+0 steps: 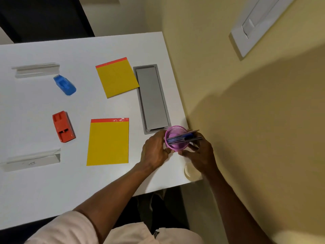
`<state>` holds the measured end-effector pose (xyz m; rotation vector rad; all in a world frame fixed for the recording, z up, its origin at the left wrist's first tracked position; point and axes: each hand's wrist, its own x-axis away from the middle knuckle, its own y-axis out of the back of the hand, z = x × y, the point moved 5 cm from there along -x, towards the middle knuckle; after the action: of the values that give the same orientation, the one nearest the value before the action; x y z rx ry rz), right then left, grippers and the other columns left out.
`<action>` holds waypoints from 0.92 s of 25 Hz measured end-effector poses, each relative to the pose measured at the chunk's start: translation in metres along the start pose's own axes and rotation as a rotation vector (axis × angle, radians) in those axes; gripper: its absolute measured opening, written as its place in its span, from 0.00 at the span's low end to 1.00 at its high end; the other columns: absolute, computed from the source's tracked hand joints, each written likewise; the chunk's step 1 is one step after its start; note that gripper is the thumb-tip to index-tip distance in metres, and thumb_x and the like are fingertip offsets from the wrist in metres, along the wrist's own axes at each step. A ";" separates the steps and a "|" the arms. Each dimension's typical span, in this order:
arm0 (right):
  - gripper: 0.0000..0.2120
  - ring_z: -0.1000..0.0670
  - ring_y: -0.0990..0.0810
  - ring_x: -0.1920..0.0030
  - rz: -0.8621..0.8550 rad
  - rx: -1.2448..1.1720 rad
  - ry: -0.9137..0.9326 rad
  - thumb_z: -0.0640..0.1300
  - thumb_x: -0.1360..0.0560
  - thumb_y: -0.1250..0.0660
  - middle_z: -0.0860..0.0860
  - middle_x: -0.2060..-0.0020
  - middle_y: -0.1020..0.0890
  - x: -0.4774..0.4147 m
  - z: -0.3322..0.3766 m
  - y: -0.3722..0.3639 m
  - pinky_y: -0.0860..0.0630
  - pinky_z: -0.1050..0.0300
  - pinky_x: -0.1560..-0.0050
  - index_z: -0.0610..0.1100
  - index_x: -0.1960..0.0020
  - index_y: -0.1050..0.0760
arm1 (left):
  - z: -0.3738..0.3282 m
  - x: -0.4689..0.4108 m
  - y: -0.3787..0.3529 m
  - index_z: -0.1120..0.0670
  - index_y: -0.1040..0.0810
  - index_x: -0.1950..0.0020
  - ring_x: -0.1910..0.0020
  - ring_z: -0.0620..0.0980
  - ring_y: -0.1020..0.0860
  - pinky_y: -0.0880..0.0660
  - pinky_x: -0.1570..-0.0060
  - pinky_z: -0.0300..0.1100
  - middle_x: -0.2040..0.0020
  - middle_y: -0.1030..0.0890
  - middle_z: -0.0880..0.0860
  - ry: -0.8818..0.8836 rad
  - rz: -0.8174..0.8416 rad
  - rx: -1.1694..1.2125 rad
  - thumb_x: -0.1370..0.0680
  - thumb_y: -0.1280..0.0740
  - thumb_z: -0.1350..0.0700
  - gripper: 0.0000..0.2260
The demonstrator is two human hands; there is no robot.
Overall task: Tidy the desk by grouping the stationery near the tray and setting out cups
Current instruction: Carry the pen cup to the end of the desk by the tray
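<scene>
A pink mesh cup (173,132) stands near the desk's right edge, just below the grey tray (151,97). Dark flat cards or rulers (184,137) lie across its rim. My left hand (154,150) grips the cup's left side. My right hand (200,154) holds its right side, under the dark pieces. Two yellow notepads with orange strips lie on the white desk, one (117,77) beside the tray, the other (109,142) nearer me. A blue stapler (64,85) and an orange stapler (63,126) sit further left.
Two clear acrylic stands lie at the left, one far (36,69) and one near (32,160). A pale round lid or cup (190,171) sits at the desk's near right corner. A yellow wall (255,103) borders the desk on the right.
</scene>
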<state>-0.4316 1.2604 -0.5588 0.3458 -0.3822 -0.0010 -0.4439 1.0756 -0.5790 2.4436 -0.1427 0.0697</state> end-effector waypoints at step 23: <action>0.30 0.44 0.17 0.35 -0.249 0.093 -0.194 0.36 0.30 0.19 0.46 0.36 0.16 -0.024 -0.054 -0.001 0.18 0.47 0.36 0.43 0.30 0.24 | 0.014 -0.030 -0.060 0.52 0.22 0.31 0.41 0.55 0.17 0.18 0.38 0.51 0.38 0.15 0.53 0.125 0.187 0.001 0.22 0.23 0.47 0.22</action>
<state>-0.4343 1.2791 -0.6150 0.4852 -0.5296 -0.2624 -0.4665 1.1150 -0.6307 2.4128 -0.3148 0.3040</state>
